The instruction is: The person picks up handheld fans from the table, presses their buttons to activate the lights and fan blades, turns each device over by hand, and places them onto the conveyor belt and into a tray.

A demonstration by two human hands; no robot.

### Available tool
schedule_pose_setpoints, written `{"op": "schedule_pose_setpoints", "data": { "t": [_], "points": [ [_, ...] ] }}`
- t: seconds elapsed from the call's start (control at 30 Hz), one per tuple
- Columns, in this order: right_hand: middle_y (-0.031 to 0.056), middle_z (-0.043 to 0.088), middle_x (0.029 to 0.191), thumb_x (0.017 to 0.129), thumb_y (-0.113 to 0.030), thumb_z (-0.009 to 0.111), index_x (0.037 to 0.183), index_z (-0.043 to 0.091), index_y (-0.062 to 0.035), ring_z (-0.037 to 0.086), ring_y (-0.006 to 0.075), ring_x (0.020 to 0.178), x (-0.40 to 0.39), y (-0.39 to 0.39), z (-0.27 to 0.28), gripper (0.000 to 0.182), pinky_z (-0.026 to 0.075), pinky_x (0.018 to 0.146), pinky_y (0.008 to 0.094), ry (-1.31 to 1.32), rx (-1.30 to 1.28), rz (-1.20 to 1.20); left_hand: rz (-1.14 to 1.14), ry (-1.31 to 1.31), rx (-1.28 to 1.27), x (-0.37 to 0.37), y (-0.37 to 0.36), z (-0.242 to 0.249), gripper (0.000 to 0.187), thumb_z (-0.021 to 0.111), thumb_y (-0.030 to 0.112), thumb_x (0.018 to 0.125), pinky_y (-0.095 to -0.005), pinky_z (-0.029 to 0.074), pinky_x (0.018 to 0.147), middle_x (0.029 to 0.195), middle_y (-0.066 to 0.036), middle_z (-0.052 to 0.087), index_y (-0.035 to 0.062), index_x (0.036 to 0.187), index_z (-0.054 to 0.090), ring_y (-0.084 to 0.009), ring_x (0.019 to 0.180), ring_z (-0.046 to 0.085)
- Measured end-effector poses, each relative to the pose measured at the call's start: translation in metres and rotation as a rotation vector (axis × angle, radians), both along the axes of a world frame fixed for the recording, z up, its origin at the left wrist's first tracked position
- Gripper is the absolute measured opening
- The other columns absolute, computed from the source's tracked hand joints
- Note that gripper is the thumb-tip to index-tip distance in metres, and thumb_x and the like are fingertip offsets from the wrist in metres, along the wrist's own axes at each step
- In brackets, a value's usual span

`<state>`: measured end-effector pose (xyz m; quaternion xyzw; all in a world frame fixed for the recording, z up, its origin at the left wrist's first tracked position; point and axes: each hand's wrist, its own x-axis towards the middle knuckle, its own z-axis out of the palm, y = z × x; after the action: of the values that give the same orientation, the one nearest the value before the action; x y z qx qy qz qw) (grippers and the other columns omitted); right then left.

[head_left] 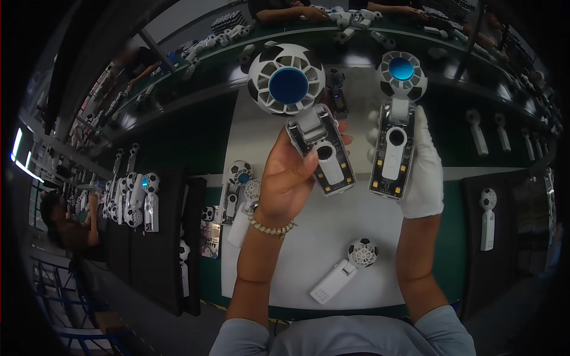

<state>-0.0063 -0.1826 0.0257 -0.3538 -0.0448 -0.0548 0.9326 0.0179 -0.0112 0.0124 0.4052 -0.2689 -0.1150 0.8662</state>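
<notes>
My left hand (289,172), bare and with a beaded bracelet at the wrist, is closed round the clear-fronted handle of a football-patterned fan (288,80). Its thumb lies on the handle's front, beside the round black part. My right hand (423,166) wears a white glove and grips a second football-patterned fan (402,74) by its handle. Both fans are upright, with blue discs facing me and yellow squares low on the handles. Below them, a white fan (336,280) lies on the white mat (297,255).
More fans (239,172) lie left of my left wrist, near a stickered item (210,238). A black tray (155,255) at the left holds several fans; one fan (488,219) is on the dark right side. Co-workers (65,222) sit at the left and across the bench.
</notes>
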Motion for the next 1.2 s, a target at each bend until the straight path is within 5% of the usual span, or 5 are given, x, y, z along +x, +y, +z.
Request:
{"op": "schedule_pose_setpoints", "data": {
  "t": [0.5,0.8,1.03,1.13,1.2],
  "points": [
    [0.0103,0.058,0.074,0.078,-0.059,0.046,0.096,0.055,-0.0103,0.058,0.0196,0.057,0.016,-0.016,-0.007,0.053,0.050,0.048,0.0317,0.090,0.441,0.461,-0.135,0.104,-0.096,-0.009,0.002,-0.004,0.053,0.047,0.020,0.084,-0.0451,0.046,0.084,0.118,-0.027,0.043,-0.0043,0.126,0.026,-0.0358,0.102,0.051],
    [0.0219,0.048,0.117,0.085,-0.030,0.041,0.132,0.019,-0.0036,0.054,0.0335,0.099,0.136,-0.162,-0.111,0.059,0.043,0.084,0.0383,0.638,-1.921,-0.343,-0.084,0.147,-0.110,-0.007,0.009,0.003,0.041,0.040,0.016,0.088,-0.0402,0.048,0.082,0.115,-0.023,0.047,-0.0016,0.124,0.031,-0.0310,0.101,0.053],
    [0.0184,0.048,0.119,0.085,-0.026,0.039,0.132,0.023,-0.0054,0.049,0.0318,0.107,0.152,-0.233,-0.161,0.054,0.041,0.086,0.0383,0.896,-2.197,-0.324,0.034,0.185,0.004,-0.001,0.001,0.001,0.037,0.037,0.017,0.091,-0.0357,0.044,0.087,0.114,-0.021,0.050,-0.0028,0.122,0.036,-0.0255,0.105,0.050],
    [0.0186,0.051,0.115,0.085,-0.031,0.042,0.128,0.031,-0.0019,0.052,0.0282,0.104,0.128,-0.157,-0.119,0.053,0.041,0.086,0.0345,0.493,-2.386,-0.501,0.080,0.235,0.065,0.005,-0.008,-0.010,0.032,0.043,0.020,0.090,-0.0274,0.042,0.084,0.111,-0.011,0.055,0.0012,0.115,0.046,-0.0132,0.095,0.052],
    [0.0161,0.055,0.105,0.084,-0.037,0.048,0.124,0.037,0.0003,0.055,0.0227,0.096,0.124,-0.142,-0.134,0.055,0.041,0.086,0.0318,0.189,-1.222,-0.070,0.146,0.188,0.109,0.007,-0.015,-0.016,0.031,0.045,0.022,0.089,-0.0250,0.042,0.080,0.105,-0.007,0.057,0.0031,0.113,0.048,-0.0102,0.090,0.052]
  ]
}}
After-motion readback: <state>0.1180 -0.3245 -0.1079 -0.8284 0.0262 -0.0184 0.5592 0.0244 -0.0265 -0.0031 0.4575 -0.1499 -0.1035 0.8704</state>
